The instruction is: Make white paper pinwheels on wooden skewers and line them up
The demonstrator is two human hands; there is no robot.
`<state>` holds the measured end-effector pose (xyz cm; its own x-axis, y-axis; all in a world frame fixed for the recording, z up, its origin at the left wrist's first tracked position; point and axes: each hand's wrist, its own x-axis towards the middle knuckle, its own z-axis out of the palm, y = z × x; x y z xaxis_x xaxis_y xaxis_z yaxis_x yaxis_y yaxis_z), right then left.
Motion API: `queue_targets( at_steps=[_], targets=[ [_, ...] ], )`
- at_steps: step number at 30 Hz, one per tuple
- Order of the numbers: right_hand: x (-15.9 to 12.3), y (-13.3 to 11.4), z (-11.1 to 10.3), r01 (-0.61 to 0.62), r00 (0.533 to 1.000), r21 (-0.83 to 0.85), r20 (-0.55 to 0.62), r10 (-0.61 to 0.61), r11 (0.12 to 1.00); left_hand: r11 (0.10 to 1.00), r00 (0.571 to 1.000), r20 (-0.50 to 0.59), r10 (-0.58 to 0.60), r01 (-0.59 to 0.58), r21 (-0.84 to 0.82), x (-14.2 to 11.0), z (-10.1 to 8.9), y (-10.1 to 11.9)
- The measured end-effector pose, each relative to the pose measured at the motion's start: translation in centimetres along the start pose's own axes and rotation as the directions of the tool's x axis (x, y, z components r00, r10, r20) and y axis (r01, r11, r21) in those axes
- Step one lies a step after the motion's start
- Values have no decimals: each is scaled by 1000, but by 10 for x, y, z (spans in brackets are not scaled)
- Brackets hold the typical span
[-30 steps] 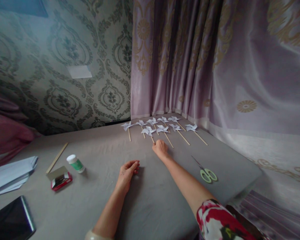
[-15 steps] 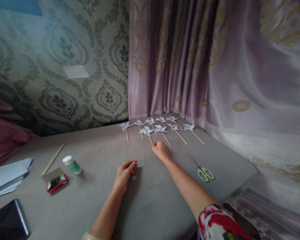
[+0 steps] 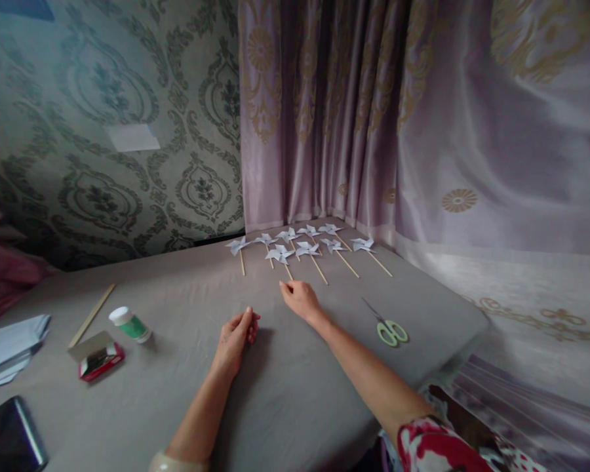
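Note:
Several white paper pinwheels [image 3: 307,248] on thin wooden sticks lie in two rows at the far side of the table. My right hand [image 3: 302,300] is just below the front-left pinwheel [image 3: 280,254], by the lower end of its stick. Its fingers are loosely bent with a small gap between them, and no grip on the stick shows. Nearer to me, my left hand [image 3: 236,334] rests on its side over the cloth, thumb against curled fingers, with nothing visible in it. Scissors [image 3: 391,331] with pale green handles lie to the right.
On the left are a white-capped glue bottle [image 3: 130,324], an open red box [image 3: 99,362], wooden sticks [image 3: 92,316], a stack of paper [image 3: 10,351] and a dark tablet or phone [image 3: 10,438]. Curtains [image 3: 319,111] and a patterned wall [image 3: 128,177] border the grey-covered table [image 3: 177,406].
My right hand has shifted left and slightly back from the front-left pinwheel's stick, its fingers loosening. My left hand keeps its pose. The whole view has swung a little to the right.

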<state>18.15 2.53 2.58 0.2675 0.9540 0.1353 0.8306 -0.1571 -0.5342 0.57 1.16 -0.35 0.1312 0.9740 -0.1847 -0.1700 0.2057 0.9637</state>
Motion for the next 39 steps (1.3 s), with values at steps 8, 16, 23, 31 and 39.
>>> queue_targets(
  at_steps=[8,16,23,31,39],
  targets=[
    [-54,-55,33,288,900,523,139,-413,803,960,972,186,-143,182,-213,-11,4,11],
    [-54,-74,44,-638,650,733,677,-344,237,953,968,187,-166,207,-224,-20,6,15],
    [-63,-73,66,-494,846,841,523,-101,221,938,959,137,-247,272,-215,-11,4,0],
    [-68,-66,68,-407,881,857,460,-112,315,927,946,76,-315,324,-189,-14,9,3],
    [-73,-64,58,-326,909,844,404,-104,426,962,964,-42,-264,266,66,-19,11,0]
  ],
)
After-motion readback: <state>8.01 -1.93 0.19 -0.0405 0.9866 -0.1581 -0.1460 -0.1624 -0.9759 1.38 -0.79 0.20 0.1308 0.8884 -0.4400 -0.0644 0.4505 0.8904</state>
